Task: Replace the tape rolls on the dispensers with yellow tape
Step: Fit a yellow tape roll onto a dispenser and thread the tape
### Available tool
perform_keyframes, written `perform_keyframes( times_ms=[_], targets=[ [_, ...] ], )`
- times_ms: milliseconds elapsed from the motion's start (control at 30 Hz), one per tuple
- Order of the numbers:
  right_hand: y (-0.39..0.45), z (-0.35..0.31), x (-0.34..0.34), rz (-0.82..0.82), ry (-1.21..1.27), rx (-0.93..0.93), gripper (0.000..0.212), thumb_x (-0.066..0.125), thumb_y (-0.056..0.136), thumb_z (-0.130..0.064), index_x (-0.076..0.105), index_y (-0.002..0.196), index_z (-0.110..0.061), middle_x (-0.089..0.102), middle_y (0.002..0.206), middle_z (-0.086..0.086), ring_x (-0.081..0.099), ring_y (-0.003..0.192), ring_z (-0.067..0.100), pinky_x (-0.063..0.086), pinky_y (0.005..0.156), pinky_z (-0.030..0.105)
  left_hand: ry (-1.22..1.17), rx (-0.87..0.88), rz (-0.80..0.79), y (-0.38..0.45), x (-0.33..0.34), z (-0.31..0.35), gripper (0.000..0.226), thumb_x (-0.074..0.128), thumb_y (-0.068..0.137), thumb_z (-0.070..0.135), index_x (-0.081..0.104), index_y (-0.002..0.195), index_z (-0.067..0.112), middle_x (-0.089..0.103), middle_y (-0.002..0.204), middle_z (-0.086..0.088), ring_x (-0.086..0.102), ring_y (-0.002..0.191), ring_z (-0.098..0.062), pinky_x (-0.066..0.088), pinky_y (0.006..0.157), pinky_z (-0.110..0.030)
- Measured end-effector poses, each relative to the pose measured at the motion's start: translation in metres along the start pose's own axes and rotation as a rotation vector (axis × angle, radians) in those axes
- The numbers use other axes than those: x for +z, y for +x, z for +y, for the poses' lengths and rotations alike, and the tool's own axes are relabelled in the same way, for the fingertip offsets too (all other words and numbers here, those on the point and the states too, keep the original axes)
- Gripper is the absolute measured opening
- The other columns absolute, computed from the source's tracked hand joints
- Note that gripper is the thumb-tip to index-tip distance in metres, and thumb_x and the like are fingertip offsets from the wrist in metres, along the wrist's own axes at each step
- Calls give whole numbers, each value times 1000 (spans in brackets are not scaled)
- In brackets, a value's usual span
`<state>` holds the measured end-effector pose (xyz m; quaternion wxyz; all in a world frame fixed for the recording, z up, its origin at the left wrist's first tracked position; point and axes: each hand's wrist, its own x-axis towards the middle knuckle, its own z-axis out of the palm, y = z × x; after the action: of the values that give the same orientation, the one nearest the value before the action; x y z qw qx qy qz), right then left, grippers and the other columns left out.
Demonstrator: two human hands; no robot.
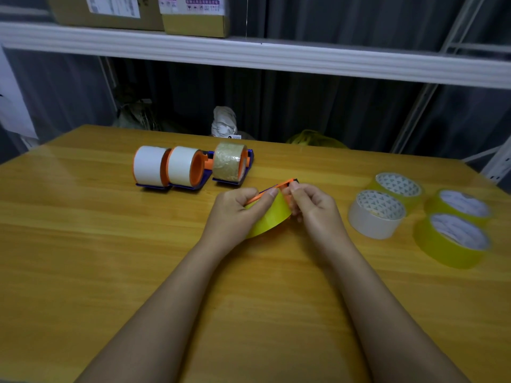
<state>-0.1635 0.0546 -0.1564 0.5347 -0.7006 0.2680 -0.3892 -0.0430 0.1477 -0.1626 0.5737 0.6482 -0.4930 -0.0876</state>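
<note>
Both hands meet over the middle of the wooden worktop [110,258], working on one dispenser [279,187] that carries a yellow tape roll [269,217]. The left hand [237,214] grips the roll and the dispenser from the left, its fingers curled over the top and the thumb lying along the orange edge. The right hand [312,205] pinches the orange part at the far right end of the dispenser, fingers bent tightly around it; how exactly the roll sits on the hub is hidden behind the fingers, though it appears to be mounted. The roll's lower edge is at or just above the wood. Farther back and to the left stand three more dispensers in a row, side by side on blue bases: the left one holds a white roll [148,165], the middle one another white roll [182,167] with an orange hub showing, and the right one a brown roll [229,163]. To the right of the hands lie loose rolls flat on the wood: a white loose roll [376,214] nearest the hands, a yellow roll behind it [398,186], and two further yellow rolls at the right edge, the far one [461,205] touching or just beside the near one [453,241]. A white shelf [249,53] crosses the background with cardboard boxes [193,15] on it.
</note>
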Motion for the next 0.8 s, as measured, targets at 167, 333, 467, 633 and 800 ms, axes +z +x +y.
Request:
perform_keyframes(
  times_ms=[167, 333, 467, 633, 800],
  targets=[
    [-1, 0, -2, 72, -77, -67, 12, 65, 90, -19, 67, 78, -22, 60, 74, -3, 51, 67, 2, 44, 62, 16, 16, 14, -9, 0, 1, 2, 47, 62, 89, 35, 41, 51, 20, 32, 50, 6, 33, 47, -7, 25, 47, -30],
    [-1, 0, 1, 145, -151, -76, 17, 66, 89, -15, 64, 73, -21, 58, 67, -1, 47, 57, 0, 40, 54, 13, 41, 35, -28, 0, 0, 0, 49, 55, 88, 46, 39, 50, 20, 30, 49, 9, 31, 45, -6, 23, 46, -28],
    [-2, -2, 1, 206, -195, -83, 21, 66, 88, -13, 62, 70, -22, 57, 65, -4, 48, 52, -2, 37, 50, 9, 66, 34, -52, 0, 0, -2, 54, 50, 86, 54, 42, 50, 15, 32, 48, 5, 33, 44, -8, 24, 45, -32],
    [1, 2, -2, 283, -288, -72, 14, 63, 91, -17, 64, 77, -19, 62, 81, 5, 50, 60, 6, 40, 54, 10, 102, 21, -63, -1, 1, -1, 56, 48, 86, 56, 40, 47, 18, 32, 45, 5, 33, 42, -8, 24, 45, -34],
    [6, 12, -4, 350, -332, -78, 13, 63, 91, -21, 63, 77, -21, 62, 90, 1, 52, 66, 5, 41, 59, 11, 119, 18, -44, -1, 2, 1, 69, 49, 84, 63, 44, 53, 2, 34, 48, -4, 34, 44, -11, 25, 46, -36]
  ],
)
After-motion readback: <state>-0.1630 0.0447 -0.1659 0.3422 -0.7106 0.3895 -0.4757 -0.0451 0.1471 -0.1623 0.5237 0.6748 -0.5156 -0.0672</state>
